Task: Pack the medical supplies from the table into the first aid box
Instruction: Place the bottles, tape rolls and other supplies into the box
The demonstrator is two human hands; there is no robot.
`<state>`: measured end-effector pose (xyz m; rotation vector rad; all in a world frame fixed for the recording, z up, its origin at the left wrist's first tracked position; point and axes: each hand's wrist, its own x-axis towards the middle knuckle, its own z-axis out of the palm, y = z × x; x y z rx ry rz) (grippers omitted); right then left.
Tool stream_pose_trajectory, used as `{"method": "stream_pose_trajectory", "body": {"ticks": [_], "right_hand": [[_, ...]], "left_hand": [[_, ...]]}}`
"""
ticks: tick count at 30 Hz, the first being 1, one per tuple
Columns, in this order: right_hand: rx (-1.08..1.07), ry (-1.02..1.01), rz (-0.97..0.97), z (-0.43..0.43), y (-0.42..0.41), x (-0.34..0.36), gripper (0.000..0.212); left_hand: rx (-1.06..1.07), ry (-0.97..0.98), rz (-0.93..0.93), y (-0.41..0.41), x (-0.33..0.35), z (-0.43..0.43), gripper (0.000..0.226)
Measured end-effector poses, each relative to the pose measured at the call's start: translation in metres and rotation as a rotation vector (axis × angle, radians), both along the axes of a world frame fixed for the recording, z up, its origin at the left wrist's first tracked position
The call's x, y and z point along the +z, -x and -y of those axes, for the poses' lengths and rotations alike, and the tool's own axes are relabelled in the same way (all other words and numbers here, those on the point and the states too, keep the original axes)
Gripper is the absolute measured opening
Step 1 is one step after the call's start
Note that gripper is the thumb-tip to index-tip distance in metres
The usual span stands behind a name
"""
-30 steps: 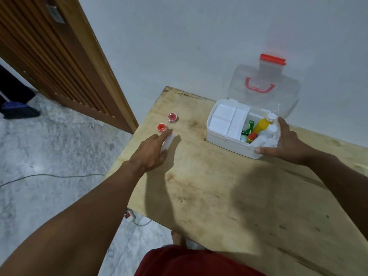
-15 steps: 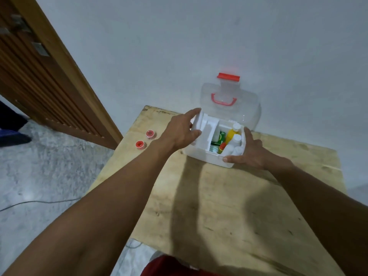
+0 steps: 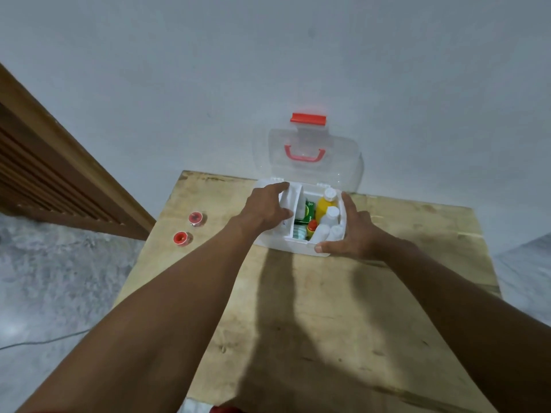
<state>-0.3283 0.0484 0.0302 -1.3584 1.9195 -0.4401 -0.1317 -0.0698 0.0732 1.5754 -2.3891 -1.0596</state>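
Observation:
The white first aid box (image 3: pixel 266 243) stands open at the table's far edge, its clear lid (image 3: pixel 343 165) with a red handle leaning on the wall. Inside I see a yellow bottle (image 3: pixel 323 205), white bottles (image 3: pixel 331 214), a green packet (image 3: pixel 307 212) and a small red-capped bottle (image 3: pixel 312 226). My left hand (image 3: pixel 264 207) curls over the white inner tray (image 3: pixel 293 195) in the box's left half; whatever lies under the palm is hidden. My right hand (image 3: pixel 350 231) grips the box's right wall and front corner. Two small red rolls (image 3: pixel 195 218) (image 3: pixel 181 238) lie left of the box.
The wooden table (image 3: pixel 328 308) butts against a pale wall. A slatted wooden door (image 3: pixel 44 174) stands at the left. Grey stone floor lies to the left, with a thin cable (image 3: pixel 44 342) across it.
My left hand left the spot beside the red rolls and moved right onto the box's inner tray. The right hand stayed on the box. My view tilted up.

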Motion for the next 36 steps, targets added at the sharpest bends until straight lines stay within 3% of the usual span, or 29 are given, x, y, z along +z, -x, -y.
{"method": "stream_pose_trajectory", "body": {"ticks": [13, 21, 31, 36], "right_hand": [[-0.019, 0.030, 0.069, 0.004, 0.004, -0.012, 0.142], [-0.006, 0.004, 0.002, 0.001, 0.003, -0.007, 0.145], [0.000, -0.019, 0.002, 0.001, 0.000, 0.002, 0.145], [0.045, 0.028, 0.002, 0.002, -0.001, 0.006, 0.129]], "left_hand": [[-0.048, -0.038, -0.015, 0.007, -0.004, 0.003, 0.074], [-0.065, -0.007, 0.020, 0.008, -0.004, 0.001, 0.076], [0.027, 0.214, 0.001, -0.005, -0.006, -0.017, 0.063], [0.171, 0.373, -0.191, -0.042, -0.013, -0.044, 0.046]]}}
